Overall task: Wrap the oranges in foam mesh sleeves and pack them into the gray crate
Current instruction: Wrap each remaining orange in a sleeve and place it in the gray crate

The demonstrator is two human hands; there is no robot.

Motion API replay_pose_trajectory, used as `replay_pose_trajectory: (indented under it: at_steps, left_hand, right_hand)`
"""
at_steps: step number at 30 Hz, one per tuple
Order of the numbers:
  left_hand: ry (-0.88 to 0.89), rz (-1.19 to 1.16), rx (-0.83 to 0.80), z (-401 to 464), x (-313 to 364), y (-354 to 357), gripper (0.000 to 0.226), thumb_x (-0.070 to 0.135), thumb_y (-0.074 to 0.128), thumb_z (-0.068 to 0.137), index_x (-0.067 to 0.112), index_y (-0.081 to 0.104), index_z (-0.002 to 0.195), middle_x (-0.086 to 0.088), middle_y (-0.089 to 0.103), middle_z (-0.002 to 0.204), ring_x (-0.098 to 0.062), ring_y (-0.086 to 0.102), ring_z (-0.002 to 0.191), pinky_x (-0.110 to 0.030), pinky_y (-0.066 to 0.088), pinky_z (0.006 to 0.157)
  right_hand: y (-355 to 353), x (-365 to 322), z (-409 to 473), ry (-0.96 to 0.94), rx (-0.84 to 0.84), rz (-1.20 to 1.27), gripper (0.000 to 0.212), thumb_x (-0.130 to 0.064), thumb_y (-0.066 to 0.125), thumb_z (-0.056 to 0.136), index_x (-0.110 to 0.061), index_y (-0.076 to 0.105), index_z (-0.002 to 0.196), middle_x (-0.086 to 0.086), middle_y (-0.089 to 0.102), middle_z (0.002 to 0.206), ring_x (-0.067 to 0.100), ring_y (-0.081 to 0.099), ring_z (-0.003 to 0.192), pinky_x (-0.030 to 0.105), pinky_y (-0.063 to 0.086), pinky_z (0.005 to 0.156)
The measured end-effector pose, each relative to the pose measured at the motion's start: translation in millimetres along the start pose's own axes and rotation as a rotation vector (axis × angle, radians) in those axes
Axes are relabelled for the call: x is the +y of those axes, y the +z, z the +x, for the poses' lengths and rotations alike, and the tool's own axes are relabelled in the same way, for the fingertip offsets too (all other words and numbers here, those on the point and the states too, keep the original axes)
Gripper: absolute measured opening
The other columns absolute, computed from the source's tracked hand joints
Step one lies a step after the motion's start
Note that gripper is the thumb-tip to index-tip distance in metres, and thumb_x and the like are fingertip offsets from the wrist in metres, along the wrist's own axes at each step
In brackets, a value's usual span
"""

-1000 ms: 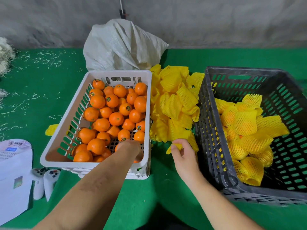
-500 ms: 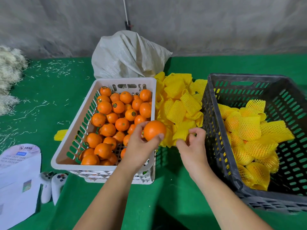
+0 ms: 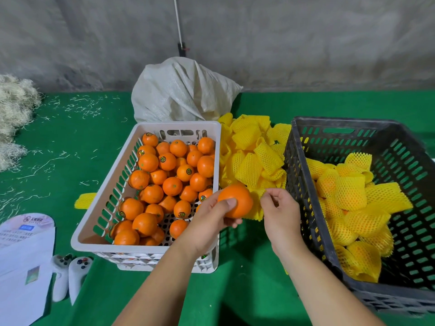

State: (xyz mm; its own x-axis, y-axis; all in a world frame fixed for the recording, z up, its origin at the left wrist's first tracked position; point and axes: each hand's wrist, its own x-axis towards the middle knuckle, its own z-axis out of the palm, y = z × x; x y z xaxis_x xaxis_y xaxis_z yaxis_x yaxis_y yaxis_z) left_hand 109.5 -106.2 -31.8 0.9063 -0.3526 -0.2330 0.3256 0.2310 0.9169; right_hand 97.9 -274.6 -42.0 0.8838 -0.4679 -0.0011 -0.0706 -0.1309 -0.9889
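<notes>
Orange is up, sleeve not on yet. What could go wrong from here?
1. Left hand holds the orange over the gap beside the white crate; a loose grip could drop it onto the green mat.
2. Right hand seems to pinch a sleeve from the pile; the opening may stay flat.

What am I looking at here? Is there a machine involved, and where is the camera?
No machine: these are a person's two bare hands, filmed by a wide-angle camera worn on the head, looking forward and down. The left hand grips a bare orange. The right hand is beside it with curled fingers at a yellow foam mesh sleeve; whether it pinches the sleeve is hard to tell. On the green surface stand a white crate of unwrapped oranges, a pile of yellow sleeves, and a gray crate holding oranges already wrapped. A white sack sits behind; papers and two white controllers lie at left.
</notes>
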Motion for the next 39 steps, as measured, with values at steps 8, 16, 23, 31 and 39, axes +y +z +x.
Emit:
replay_pose_trajectory:
  at_steps: [8,16,23,31,39]
  left_hand:
    - [-0.064,0.143,-0.188,-3.9,1.9,-9.2,0.078,0.048,0.079,0.071,0.015,0.059,0.138,-0.007,0.072,0.106,-0.02,0.067,0.074,-0.024,0.051,0.064]
    - [-0.016,0.089,-0.125,-9.9,1.0,-6.7,0.068,0.048,0.076,0.076,0.013,0.061,0.132,-0.001,0.076,0.1,-0.017,0.065,0.071,-0.023,0.05,0.062]
    - [-0.161,-0.122,-0.118,-8.4,3.0,-21.8,0.089,0.044,0.078,0.063,0.01,0.048,0.14,-0.011,0.067,0.082,-0.02,0.059,0.059,-0.026,0.048,0.056]
    - [-0.002,0.03,-0.116,-11.0,-0.1,-10.4,0.063,0.045,0.076,0.08,0.007,0.062,0.128,-0.006,0.077,0.095,-0.018,0.069,0.07,-0.024,0.054,0.061]
    - [0.173,0.21,0.087,-17.3,-6.5,1.2,0.077,0.051,0.085,0.074,0.051,0.046,0.141,0.001,0.055,0.139,-0.011,0.071,0.108,-0.028,0.06,0.084]
  right_hand:
    - [6.4,-6.1,-10.2,0.057,-0.182,-0.003,0.031,0.009,0.059,0.094,-0.018,0.068,0.105,0.001,0.064,0.104,0.012,0.062,0.09,0.012,0.05,0.065]
    - [0.1,-10.7,-11.6,0.002,-0.187,0.104,0.018,-0.012,0.069,0.097,-0.03,0.072,0.097,-0.011,0.074,0.095,0.006,0.07,0.09,0.025,0.056,0.075]
    - [1.5,-7.0,-11.9,0.041,-0.198,0.054,0.02,-0.019,0.071,0.096,-0.034,0.074,0.109,-0.018,0.073,0.102,0.005,0.07,0.099,0.029,0.059,0.085]
    - [4.8,-7.8,-10.2,-0.148,-0.116,-0.244,0.016,-0.015,0.062,0.101,-0.025,0.073,0.105,-0.003,0.068,0.109,0.016,0.065,0.101,0.044,0.057,0.089]
    - [-2.5,-19.9,-23.0,-0.306,-0.08,-0.078,0.036,-0.004,0.061,0.096,-0.04,0.063,0.094,-0.018,0.067,0.085,0.006,0.065,0.08,0.017,0.048,0.067]
